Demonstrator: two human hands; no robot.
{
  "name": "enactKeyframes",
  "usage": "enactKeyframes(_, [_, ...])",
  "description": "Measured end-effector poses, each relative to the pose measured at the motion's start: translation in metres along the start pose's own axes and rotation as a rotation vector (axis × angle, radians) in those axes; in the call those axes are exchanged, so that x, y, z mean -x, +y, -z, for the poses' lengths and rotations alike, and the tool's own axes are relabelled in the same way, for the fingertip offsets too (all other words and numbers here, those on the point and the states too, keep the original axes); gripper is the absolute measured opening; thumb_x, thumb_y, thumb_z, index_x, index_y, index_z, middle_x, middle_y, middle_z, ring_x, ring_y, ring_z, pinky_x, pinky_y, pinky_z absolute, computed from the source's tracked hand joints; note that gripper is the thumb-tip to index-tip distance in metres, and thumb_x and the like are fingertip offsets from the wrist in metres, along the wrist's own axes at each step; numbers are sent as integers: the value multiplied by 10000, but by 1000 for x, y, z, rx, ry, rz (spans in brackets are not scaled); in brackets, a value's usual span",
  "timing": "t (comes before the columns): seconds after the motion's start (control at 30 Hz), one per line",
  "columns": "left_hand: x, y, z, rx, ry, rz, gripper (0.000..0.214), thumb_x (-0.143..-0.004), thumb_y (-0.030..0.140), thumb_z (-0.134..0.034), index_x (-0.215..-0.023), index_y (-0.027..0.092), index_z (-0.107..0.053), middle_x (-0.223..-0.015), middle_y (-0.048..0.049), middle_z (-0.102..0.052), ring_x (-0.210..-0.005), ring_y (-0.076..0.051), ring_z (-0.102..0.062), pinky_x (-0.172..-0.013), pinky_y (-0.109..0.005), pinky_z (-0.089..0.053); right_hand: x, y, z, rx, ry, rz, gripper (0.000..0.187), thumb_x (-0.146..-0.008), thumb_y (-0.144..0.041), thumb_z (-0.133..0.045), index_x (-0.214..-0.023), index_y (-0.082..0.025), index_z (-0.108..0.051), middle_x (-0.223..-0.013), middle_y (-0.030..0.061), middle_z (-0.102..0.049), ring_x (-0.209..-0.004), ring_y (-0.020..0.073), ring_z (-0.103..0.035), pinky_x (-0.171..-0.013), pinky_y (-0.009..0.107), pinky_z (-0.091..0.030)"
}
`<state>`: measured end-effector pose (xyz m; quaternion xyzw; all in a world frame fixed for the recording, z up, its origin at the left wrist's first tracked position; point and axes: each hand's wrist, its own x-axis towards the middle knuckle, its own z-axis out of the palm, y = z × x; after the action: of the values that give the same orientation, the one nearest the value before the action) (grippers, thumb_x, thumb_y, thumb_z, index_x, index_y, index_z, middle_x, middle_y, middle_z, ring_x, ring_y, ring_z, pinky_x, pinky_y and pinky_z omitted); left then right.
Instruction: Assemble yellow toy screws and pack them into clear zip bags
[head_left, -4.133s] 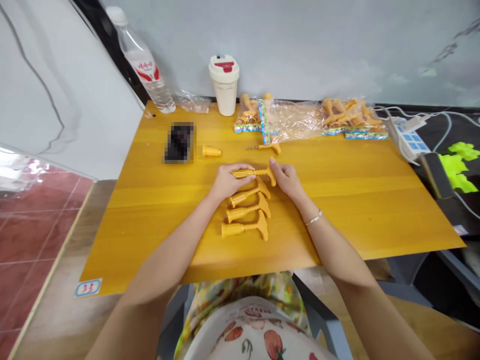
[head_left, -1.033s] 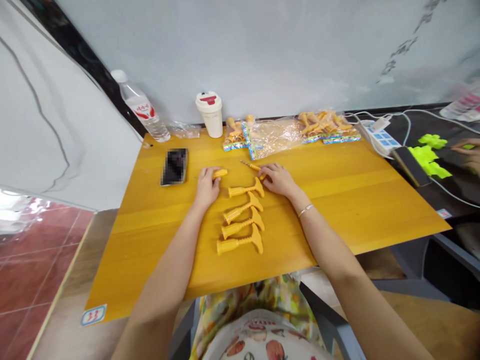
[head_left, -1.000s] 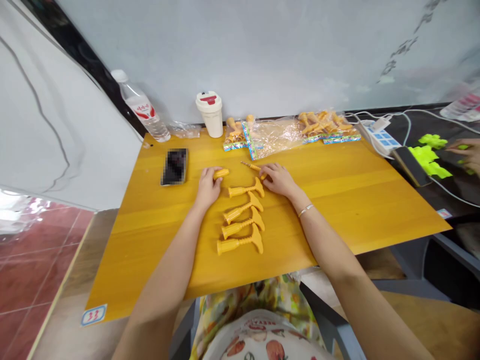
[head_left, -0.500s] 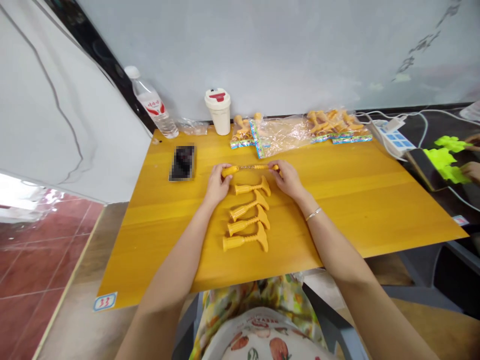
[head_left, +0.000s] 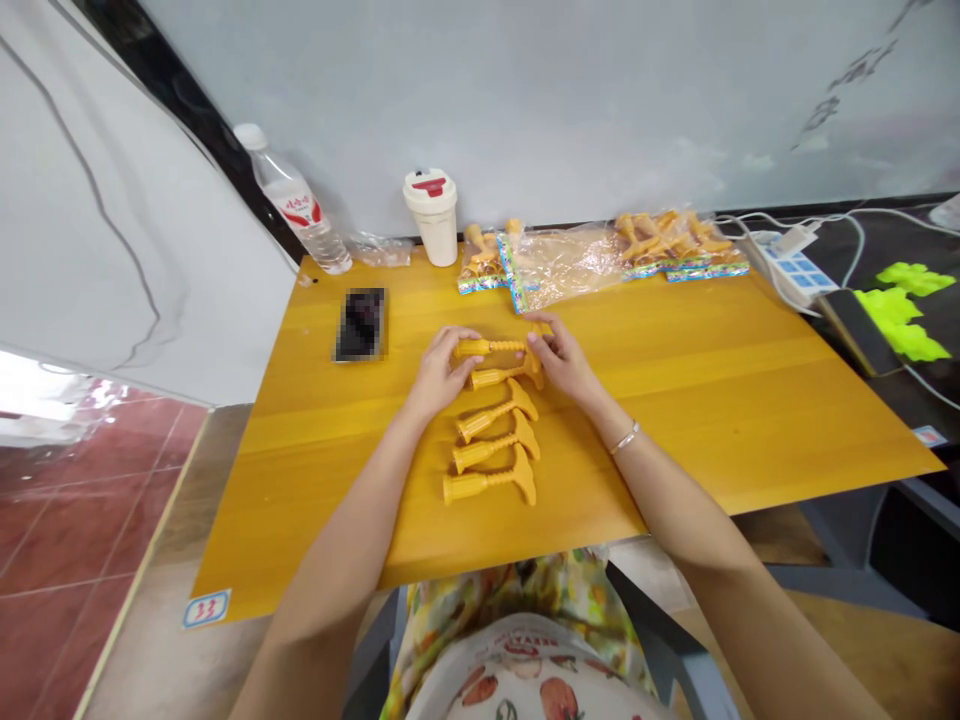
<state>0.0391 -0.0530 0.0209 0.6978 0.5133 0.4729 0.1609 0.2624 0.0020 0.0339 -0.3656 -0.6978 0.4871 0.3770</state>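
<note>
My left hand (head_left: 442, 370) grips the ribbed handle of an orange plastic toy hammer (head_left: 491, 347). My right hand (head_left: 561, 358) holds the far end of the same piece, and its fingers hide most of the hammer head. The piece lies level, a little above the topmost of several matching toy hammers (head_left: 495, 420) laid in a row on the wooden table (head_left: 675, 420). My hands partly cover that topmost hammer.
At the table's back stand a water bottle (head_left: 292, 200), a white lidded cup (head_left: 430, 215) and plastic bags of orange parts (head_left: 675, 245). A blurred phone (head_left: 360, 323) lies on the left. A power strip (head_left: 795, 268) and green foam shapes (head_left: 900, 310) are on the right.
My hands have moved together, and the handle and thin rod now look like one piece held between them. The co-worker's hand at the right has left the view.
</note>
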Motion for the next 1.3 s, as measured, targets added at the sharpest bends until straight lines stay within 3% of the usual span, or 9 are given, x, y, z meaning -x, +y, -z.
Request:
enactKeyframes(0.17, [1,7,4,-94,-25,-7,192,-899,309,-647,-1062,211,-619,-1067,-77,-673,-1058,-243,-601,-992,-389,-455,-1,-9,-3,-288,-44,-177,544,-782,-716,-646,-1019,-231,-573,-715,-19,-674,-519,106,-509,-508,245,-394])
enactKeyframes(0.43, [1,10,8,-141,-1,-70,278,-924,433,-634,-1082,209,-682,-1031,-66,-663,-997,-203,-628,-940,-346,-496,0,-10,-1,-616,-197,-321,413,-779,-362,-649,-1148,-192,-577,-815,20,-752,-527,91,-506,-569,237,-452])
enactKeyframes(0.53, [1,11,9,-124,6,-52,271,-905,431,-662,-1059,212,-704,-982,-50,-681,-930,-185,-642,-897,-322,-508,1,-9,-1,-451,-238,-265,535,-776,-375,-711,-1255,-189,-566,-869,25,-761,-560,90,-524,-535,221,-401])
enactKeyframes(0.6, [2,10,10,-125,13,-62,246,-902,406,-668,-1036,206,-716,-955,-44,-690,-893,-178,-646,-869,-312,-510,2,-8,-2,-266,-234,-204,541,-812,-502,-699,-1231,-174,-603,-714,-5,-720,-501,86,-471,-496,224,-340])
enactKeyframes(0.77, [3,10,9,-147,42,-93,203,-883,362,-687,-995,200,-736,-912,-35,-690,-839,-164,-639,-818,-289,-512,5,-13,-4,30,-170,-179,632,-878,-731,-496,-835,-144,-727,-396,-69,-386,-410,81,-363,-482,246,-264])
enactKeyframes(0.9, [2,15,6,-92,76,-114,170,-867,326,-708,-968,195,-743,-891,-29,-692,-807,-151,-642,-798,-279,-514,8,-23,-3,86,-140,-209,777,-929,-766,-309,-657,-151,-698,-403,-32,-397,-433,90,-405,-518,247,-326])
enactKeyframes(1.0, [2,17,5,-48,114,-94,153,-861,313,-712,-954,196,-747,-894,-28,-702,-802,-147,-650,-798,-279,-518,8,-21,-3,150,-42,-126,778,-952,-751,-259,-787,-146,-719,-510,1,-518,-525,118,-500,-573,255,-399])
enactKeyframes(1.13, [2,16,5,-46,111,-67,138,-853,293,-712,-951,205,-754,-887,-25,-708,-785,-145,-644,-796,-285,-521,4,-7,-2,291,144,184,525,-991,-565,-426,-1293,-178,-613,-792,36,-660,-696,159,-577,-694,295,-488])
enactKeyframes(1.3, [2,13,5,-45,121,-18,154,-847,311,-714,-959,210,-746,-917,-30,-728,-834,-159,-657,-831,-303,-521,0,3,3,298,70,363,365,-977,-339,-436,-1238,-234,-669,-1093,85,-709,-864,177,-633,-833,342,-518])
